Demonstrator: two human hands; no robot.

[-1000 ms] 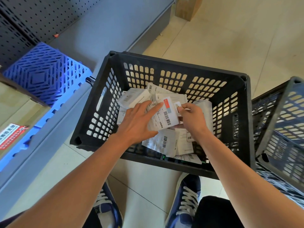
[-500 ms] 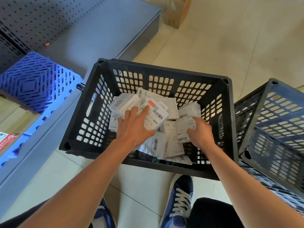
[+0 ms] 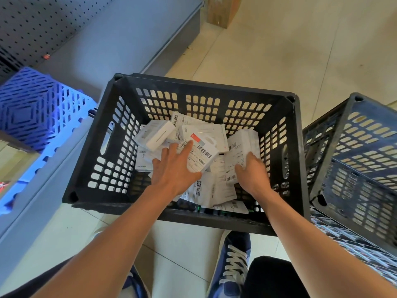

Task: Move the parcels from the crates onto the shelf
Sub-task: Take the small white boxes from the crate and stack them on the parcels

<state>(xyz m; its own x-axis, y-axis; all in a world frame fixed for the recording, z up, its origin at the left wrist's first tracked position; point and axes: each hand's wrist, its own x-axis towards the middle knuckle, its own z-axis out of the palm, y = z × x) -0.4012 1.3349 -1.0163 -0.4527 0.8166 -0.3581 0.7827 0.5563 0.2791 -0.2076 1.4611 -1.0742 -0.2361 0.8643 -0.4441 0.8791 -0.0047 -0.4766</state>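
Pale floor tiles point(image 3: 279, 50) carry a black slotted crate point(image 3: 187, 220), which stands directly in front of the person's shoes and just beside a low grey shelf point(image 3: 129, 39) on the left. The shelf deck is backed by perforated panel and holds a blue plastic grid mat point(image 3: 32, 108). A second dark crate point(image 3: 365, 168) leans tilted at the right edge.

Inside the black crate lies a loose heap of white parcels point(image 3: 204, 190), each with a barcode label. All visible parcels remain in the crate; none is seen on the shelf deck in view.

The left hand point(image 3: 174, 171) rests on the heap with fingers spread and nearly straight. Its fingertips press on a white box with a red tag point(image 3: 202, 151); the thumb lies along the lower edge. This reads as steadying or sorting contact, not a closed grasp.

The right hand point(image 3: 251, 173) has its fingers curled round a labelled parcel point(image 3: 238, 155) standing on edge near the right wall. The grip is at the lower end, probably so the label stays readable.

Judgement: the step in hand is selection and pickup. Transfer to the shelf calls for a lift clear of the crate rim, then a swing left. Loose parcels stacked above may slide during extraction.
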